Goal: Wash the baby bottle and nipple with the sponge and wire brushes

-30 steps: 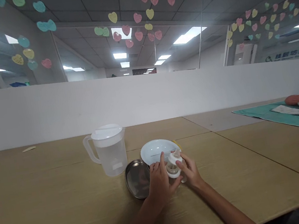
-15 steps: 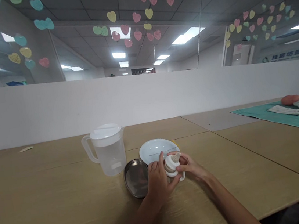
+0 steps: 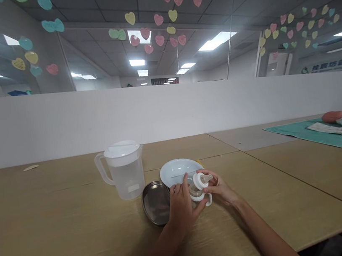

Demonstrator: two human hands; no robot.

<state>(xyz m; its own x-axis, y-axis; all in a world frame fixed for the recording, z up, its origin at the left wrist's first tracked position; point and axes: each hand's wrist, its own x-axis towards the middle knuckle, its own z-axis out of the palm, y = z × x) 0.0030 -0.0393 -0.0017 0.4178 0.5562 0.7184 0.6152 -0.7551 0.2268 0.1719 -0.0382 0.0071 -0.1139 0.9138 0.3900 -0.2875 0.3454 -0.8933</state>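
Observation:
A baby bottle point(image 3: 196, 193) with a white collar and a white side handle stands on the table, its mouth uncovered. My left hand point(image 3: 182, 205) is closed around its left side, fingers pointing away from me. Between the fingertips of my right hand point(image 3: 218, 187) is the bottle's nipple cap point(image 3: 200, 180), a white ring with a clear nipple, tilted to the right just above the bottle's mouth. Behind both hands lies a pale blue-white bowl point(image 3: 176, 168). A shallow metal dish point(image 3: 156, 204) sits left of my left hand, partly hidden by it.
A clear plastic pitcher point(image 3: 128, 172) with a white lid stands to the left of the bowl. At the far right, a green cloth point(image 3: 311, 131) bears patterned fabric and an orange-red object point(image 3: 334, 116). A white wall point(image 3: 168, 109) rises behind the table.
My right hand has lifted the nipple cap off the bottle's mouth and tipped it to the right. The left hand keeps its hold on the bottle. The view has shifted slightly.

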